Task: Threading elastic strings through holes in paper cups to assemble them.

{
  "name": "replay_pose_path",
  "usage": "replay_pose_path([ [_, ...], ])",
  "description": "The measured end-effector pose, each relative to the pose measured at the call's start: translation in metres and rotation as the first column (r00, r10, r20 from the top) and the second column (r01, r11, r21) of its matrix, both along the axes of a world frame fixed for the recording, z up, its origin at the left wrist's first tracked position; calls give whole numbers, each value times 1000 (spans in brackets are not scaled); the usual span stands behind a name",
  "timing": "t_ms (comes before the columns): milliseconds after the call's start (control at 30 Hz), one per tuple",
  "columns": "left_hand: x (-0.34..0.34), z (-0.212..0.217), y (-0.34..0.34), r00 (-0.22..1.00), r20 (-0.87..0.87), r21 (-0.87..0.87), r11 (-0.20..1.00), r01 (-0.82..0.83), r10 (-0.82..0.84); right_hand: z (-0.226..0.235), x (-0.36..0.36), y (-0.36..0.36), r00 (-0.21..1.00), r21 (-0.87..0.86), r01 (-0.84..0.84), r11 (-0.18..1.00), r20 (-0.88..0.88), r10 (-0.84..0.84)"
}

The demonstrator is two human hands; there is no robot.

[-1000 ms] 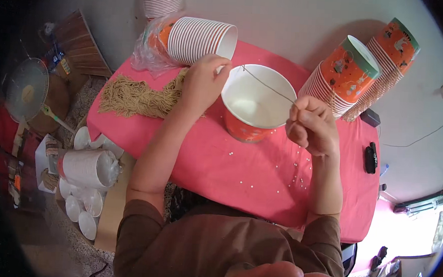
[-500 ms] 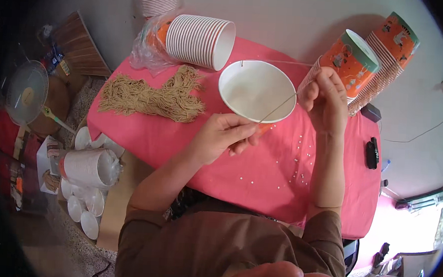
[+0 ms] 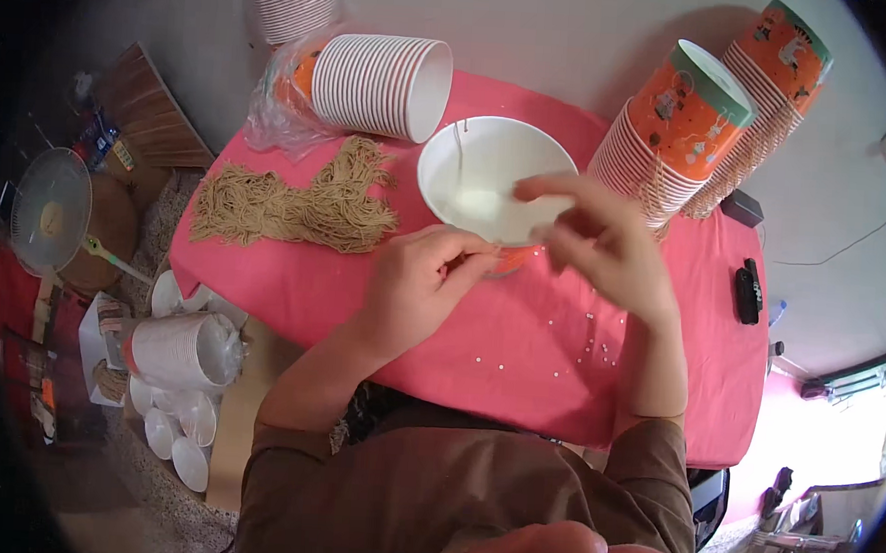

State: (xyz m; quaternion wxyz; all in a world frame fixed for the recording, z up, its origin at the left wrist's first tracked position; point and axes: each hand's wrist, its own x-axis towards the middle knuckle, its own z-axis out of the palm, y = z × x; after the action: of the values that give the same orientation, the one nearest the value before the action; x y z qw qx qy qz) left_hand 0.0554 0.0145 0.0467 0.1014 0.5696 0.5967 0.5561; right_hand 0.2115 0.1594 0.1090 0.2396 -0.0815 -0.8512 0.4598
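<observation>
A white-lined paper tub [image 3: 488, 184] with an orange outside sits on the pink table [image 3: 519, 351]. My left hand [image 3: 418, 280] grips its near rim and tilts it toward me. A thin pale string [image 3: 459, 157] hangs across the tub's opening. My right hand [image 3: 595, 239] is blurred at the tub's right edge, fingers spread over the rim; whether it pinches the string cannot be made out.
A pile of tan string handles [image 3: 296, 204] lies left of the tub. A lying stack of tubs [image 3: 378, 83] is behind it. Orange tub stacks [image 3: 671, 138] lean at the right. Small white beads [image 3: 560, 343] dot the cloth. A black phone [image 3: 748, 290] lies far right. Cups [image 3: 174, 348] sit on the floor at left.
The tub went from upright to tilted with its opening toward me. My left hand moved from the string pile to the tub's near rim. My right hand dropped from the far rim to its right edge.
</observation>
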Motion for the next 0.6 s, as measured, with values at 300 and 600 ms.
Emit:
replay_pose_path([
  [300, 14, 10, 16, 964, -257, 94, 994, -53, 75, -10, 1, 2, 992, 149, -53, 987, 125, 34],
  [600, 10, -5, 32, 870, -471, 176, 982, -71, 147, -17, -1, 40, 998, 366, 62, 928, -10, -63],
])
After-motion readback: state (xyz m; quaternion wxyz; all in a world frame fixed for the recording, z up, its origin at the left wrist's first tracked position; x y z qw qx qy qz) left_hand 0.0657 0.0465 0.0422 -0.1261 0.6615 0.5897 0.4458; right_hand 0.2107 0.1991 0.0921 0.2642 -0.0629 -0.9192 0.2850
